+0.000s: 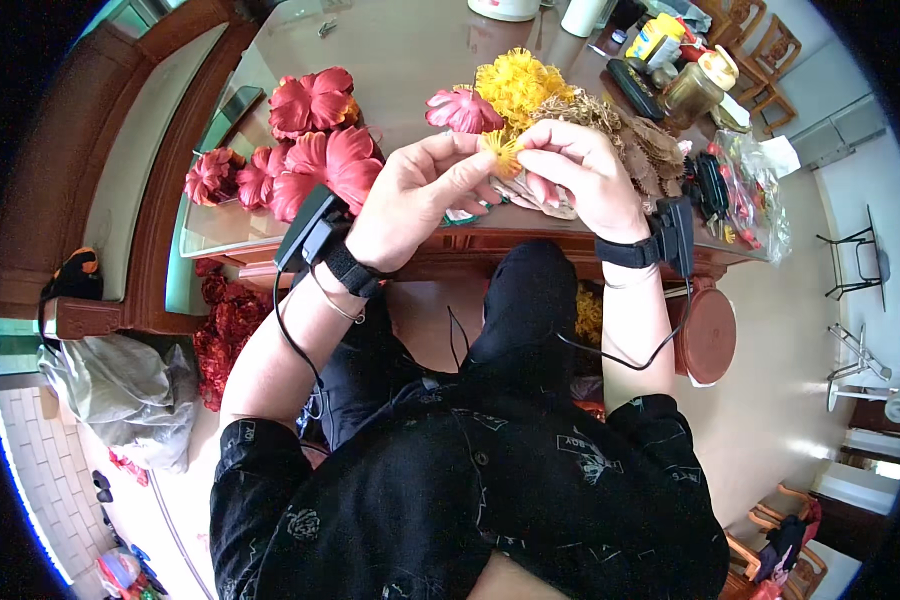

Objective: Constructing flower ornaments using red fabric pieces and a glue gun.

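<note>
Between my left hand (435,180) and my right hand (570,170) is a small yellow fringed flower piece (502,152), pinched by the fingertips of both, above the table's front edge. Just behind it lie a pink petal flower (465,110) and a pile of yellow fringed flowers (520,80). Several red fabric flowers (320,175) are grouped to the left of my left hand. Brown dried-looking material (650,150) and a pale cloth lie beside and under my right hand, partly hidden by it.
The glass-topped table (400,45) holds jars (690,100), black cases and a clear plastic bag (750,190) at right. A wooden bench (90,315) stands at left, red material (225,330) below the table, a round stool (705,330) at right, chairs farther off.
</note>
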`<action>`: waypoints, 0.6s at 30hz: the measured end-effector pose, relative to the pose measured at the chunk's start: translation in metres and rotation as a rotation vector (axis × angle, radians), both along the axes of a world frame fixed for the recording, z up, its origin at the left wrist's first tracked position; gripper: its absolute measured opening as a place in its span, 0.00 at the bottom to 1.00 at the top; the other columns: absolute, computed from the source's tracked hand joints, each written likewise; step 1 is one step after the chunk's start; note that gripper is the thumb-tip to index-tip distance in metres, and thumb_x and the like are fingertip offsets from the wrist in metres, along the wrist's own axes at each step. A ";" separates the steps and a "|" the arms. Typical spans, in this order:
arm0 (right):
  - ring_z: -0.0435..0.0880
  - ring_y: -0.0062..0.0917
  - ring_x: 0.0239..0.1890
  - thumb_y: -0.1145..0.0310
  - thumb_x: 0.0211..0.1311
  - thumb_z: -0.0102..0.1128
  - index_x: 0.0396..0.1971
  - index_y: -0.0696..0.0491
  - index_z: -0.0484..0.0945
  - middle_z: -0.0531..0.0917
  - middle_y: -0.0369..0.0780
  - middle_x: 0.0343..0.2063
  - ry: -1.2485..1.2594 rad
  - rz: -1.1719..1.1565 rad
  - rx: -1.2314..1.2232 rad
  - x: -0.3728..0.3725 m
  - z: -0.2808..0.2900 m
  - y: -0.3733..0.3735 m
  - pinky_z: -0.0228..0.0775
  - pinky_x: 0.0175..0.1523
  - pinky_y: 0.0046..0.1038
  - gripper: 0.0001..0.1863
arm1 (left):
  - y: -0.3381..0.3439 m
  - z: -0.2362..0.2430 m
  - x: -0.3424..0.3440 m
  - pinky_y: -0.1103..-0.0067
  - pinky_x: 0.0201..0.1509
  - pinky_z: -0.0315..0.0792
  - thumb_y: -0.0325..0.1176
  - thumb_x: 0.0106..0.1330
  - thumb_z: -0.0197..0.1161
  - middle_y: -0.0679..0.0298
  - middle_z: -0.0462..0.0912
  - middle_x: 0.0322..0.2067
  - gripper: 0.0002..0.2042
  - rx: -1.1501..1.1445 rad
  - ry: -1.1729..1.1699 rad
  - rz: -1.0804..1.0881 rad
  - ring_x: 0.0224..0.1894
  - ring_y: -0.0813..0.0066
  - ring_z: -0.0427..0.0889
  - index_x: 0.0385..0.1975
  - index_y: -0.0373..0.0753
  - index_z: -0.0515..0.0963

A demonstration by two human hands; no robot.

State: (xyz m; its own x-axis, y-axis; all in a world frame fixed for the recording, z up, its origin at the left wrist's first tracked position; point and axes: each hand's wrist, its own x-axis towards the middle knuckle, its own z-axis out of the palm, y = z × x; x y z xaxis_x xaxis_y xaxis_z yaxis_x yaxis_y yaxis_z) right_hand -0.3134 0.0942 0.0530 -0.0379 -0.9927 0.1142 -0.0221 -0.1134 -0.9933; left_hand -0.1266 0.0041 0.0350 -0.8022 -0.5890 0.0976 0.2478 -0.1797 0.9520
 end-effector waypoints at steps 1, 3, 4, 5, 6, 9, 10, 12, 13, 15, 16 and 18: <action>0.70 0.09 0.17 0.70 0.65 0.54 0.36 0.58 0.78 0.76 0.31 0.17 0.029 -0.008 -0.008 0.003 0.002 -0.001 0.59 0.21 0.13 0.07 | -0.003 0.000 0.001 0.86 0.36 0.73 0.35 0.66 0.60 0.67 0.81 0.29 0.11 -0.005 0.006 0.002 0.30 0.84 0.78 0.43 0.35 0.76; 0.71 0.10 0.18 0.70 0.65 0.52 0.36 0.58 0.77 0.76 0.31 0.18 0.087 -0.027 -0.022 0.010 0.007 -0.002 0.60 0.23 0.13 0.07 | -0.009 -0.001 0.002 0.87 0.35 0.73 0.34 0.65 0.61 0.68 0.81 0.28 0.09 -0.013 0.017 0.004 0.29 0.85 0.78 0.40 0.36 0.76; 0.72 0.10 0.19 0.69 0.65 0.54 0.36 0.58 0.77 0.77 0.31 0.20 0.131 -0.024 -0.059 0.011 0.011 -0.002 0.62 0.23 0.13 0.08 | -0.009 0.001 0.002 0.88 0.34 0.72 0.33 0.65 0.62 0.70 0.80 0.26 0.07 -0.009 0.025 0.047 0.28 0.87 0.77 0.36 0.37 0.77; 0.71 0.09 0.18 0.69 0.64 0.56 0.35 0.58 0.78 0.78 0.31 0.19 0.160 -0.080 -0.080 0.013 0.012 -0.005 0.61 0.22 0.13 0.08 | -0.012 0.002 0.002 0.87 0.34 0.72 0.33 0.65 0.61 0.70 0.80 0.26 0.07 -0.041 0.012 0.052 0.28 0.86 0.77 0.36 0.36 0.77; 0.71 0.09 0.17 0.68 0.63 0.57 0.34 0.59 0.78 0.78 0.31 0.19 0.189 -0.135 -0.102 0.016 0.012 -0.009 0.61 0.22 0.13 0.09 | -0.015 0.004 0.002 0.87 0.34 0.71 0.33 0.66 0.60 0.69 0.80 0.27 0.07 -0.073 -0.002 0.058 0.28 0.86 0.77 0.37 0.36 0.77; 0.72 0.09 0.17 0.67 0.61 0.61 0.32 0.59 0.79 0.80 0.32 0.20 0.224 -0.241 -0.161 0.019 0.015 -0.022 0.62 0.22 0.13 0.09 | -0.024 0.010 -0.003 0.87 0.34 0.71 0.33 0.67 0.59 0.69 0.81 0.27 0.07 -0.107 -0.002 0.097 0.28 0.85 0.77 0.36 0.36 0.77; 0.72 0.09 0.17 0.67 0.61 0.61 0.32 0.59 0.79 0.80 0.33 0.20 0.214 -0.254 -0.166 0.019 0.016 -0.026 0.62 0.22 0.13 0.09 | -0.029 0.012 -0.005 0.87 0.34 0.71 0.33 0.67 0.59 0.69 0.81 0.27 0.07 -0.103 0.005 0.096 0.28 0.85 0.77 0.36 0.35 0.78; 0.73 0.10 0.18 0.67 0.61 0.61 0.31 0.59 0.79 0.80 0.33 0.20 0.236 -0.274 -0.184 0.017 0.022 -0.033 0.63 0.22 0.13 0.09 | -0.038 0.017 -0.009 0.87 0.35 0.71 0.33 0.67 0.58 0.68 0.81 0.29 0.08 -0.101 0.017 0.095 0.28 0.85 0.77 0.37 0.35 0.78; 0.73 0.10 0.18 0.67 0.61 0.61 0.31 0.59 0.79 0.80 0.34 0.20 0.235 -0.280 -0.188 0.015 0.023 -0.037 0.63 0.22 0.13 0.10 | -0.042 0.020 -0.010 0.87 0.35 0.72 0.33 0.67 0.58 0.67 0.81 0.29 0.08 -0.103 0.010 0.091 0.29 0.84 0.78 0.37 0.35 0.78; 0.74 0.10 0.18 0.67 0.61 0.61 0.31 0.60 0.79 0.80 0.34 0.20 0.232 -0.290 -0.196 0.011 0.025 -0.045 0.64 0.22 0.14 0.10 | -0.049 0.026 -0.013 0.87 0.36 0.72 0.33 0.67 0.58 0.67 0.81 0.30 0.08 -0.108 -0.006 0.086 0.29 0.84 0.78 0.37 0.35 0.78; 0.74 0.11 0.18 0.67 0.60 0.61 0.31 0.60 0.79 0.81 0.34 0.20 0.223 -0.315 -0.180 0.010 0.026 -0.048 0.64 0.21 0.15 0.10 | -0.053 0.027 -0.014 0.86 0.37 0.73 0.33 0.68 0.57 0.66 0.81 0.30 0.08 -0.097 -0.019 0.090 0.29 0.83 0.78 0.37 0.35 0.78; 0.75 0.11 0.18 0.67 0.60 0.61 0.31 0.60 0.79 0.81 0.35 0.20 0.212 -0.324 -0.164 0.008 0.028 -0.053 0.65 0.21 0.15 0.10 | -0.063 0.028 -0.018 0.86 0.37 0.73 0.34 0.68 0.57 0.66 0.81 0.30 0.08 -0.083 -0.025 0.076 0.29 0.83 0.78 0.37 0.35 0.78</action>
